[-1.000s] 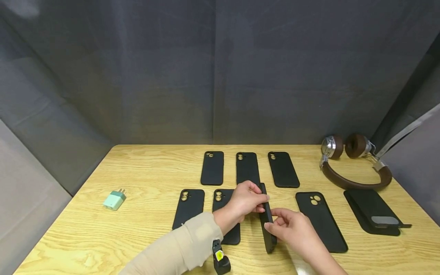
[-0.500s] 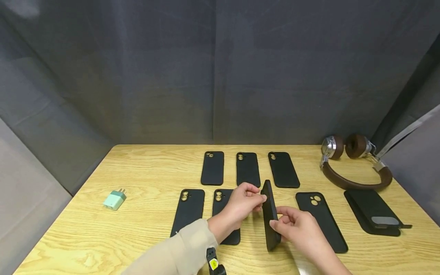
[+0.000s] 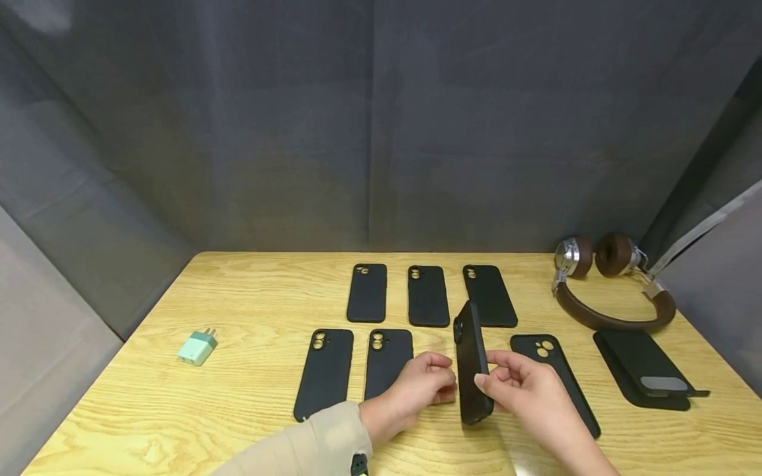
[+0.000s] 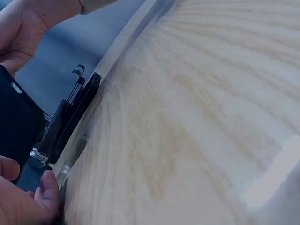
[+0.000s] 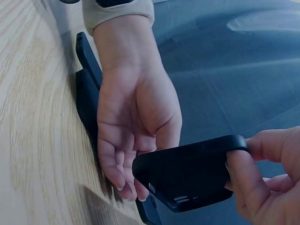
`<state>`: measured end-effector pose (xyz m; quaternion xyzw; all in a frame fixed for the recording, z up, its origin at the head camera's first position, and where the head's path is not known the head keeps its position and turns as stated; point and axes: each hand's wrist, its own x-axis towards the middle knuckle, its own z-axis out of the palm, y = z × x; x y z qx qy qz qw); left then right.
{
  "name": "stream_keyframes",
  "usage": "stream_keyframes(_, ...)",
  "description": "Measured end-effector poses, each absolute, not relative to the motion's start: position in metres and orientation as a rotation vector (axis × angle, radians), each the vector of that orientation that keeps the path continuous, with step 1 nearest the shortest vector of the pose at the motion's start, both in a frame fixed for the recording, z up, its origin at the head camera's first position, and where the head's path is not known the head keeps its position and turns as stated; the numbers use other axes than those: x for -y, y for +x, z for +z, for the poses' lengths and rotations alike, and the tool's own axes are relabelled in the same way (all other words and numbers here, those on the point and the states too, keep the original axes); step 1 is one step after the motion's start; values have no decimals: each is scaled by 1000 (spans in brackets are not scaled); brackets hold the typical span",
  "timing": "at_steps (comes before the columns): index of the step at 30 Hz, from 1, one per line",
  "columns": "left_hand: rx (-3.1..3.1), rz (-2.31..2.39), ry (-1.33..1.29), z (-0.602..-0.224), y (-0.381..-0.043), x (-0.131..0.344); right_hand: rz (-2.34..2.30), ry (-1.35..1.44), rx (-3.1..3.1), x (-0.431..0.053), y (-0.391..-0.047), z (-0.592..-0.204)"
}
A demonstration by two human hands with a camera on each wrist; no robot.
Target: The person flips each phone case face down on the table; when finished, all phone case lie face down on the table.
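My right hand (image 3: 532, 393) pinches a black phone case (image 3: 474, 367) by its right side, thumb on the near edge, and holds it standing on edge over the table. The case's camera ring shows at its upper left. In the right wrist view the phone case (image 5: 187, 173) spans from the pinching fingers toward the other palm. Just left of it my left hand (image 3: 413, 390) has its fingers loosely curled; the left hand (image 5: 136, 98) shows its palm, with some fingertips hidden behind the case. A small slot marks the phone case (image 4: 16, 112) in the left wrist view.
Three black phone cases, including the middle one (image 3: 428, 297), lie in a back row. Nearer lie another pair, one of them a phone case (image 3: 326, 373), and a right-hand case (image 3: 568, 383). A black stand (image 3: 643, 367), brown headphones (image 3: 619, 317) and a green plug adapter (image 3: 198, 347) lie further out.
My left hand has come off the case's upper edge and moved toward me, beside it. The case has turned and tilted, showing more of its left face and camera ring.
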<state>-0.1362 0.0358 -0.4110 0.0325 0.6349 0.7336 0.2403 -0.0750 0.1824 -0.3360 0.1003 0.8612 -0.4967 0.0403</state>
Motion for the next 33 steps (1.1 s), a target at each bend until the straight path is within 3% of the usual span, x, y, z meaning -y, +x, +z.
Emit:
stream_keyframes(20,-1554,2117,62,-408,-134,-30,-1527,312,-2585,-196,-74,-341)
stream_keyframes(33,-1873,2003,235,-402,-140,-17,-1550,338,-2487,-209,-81,-360)
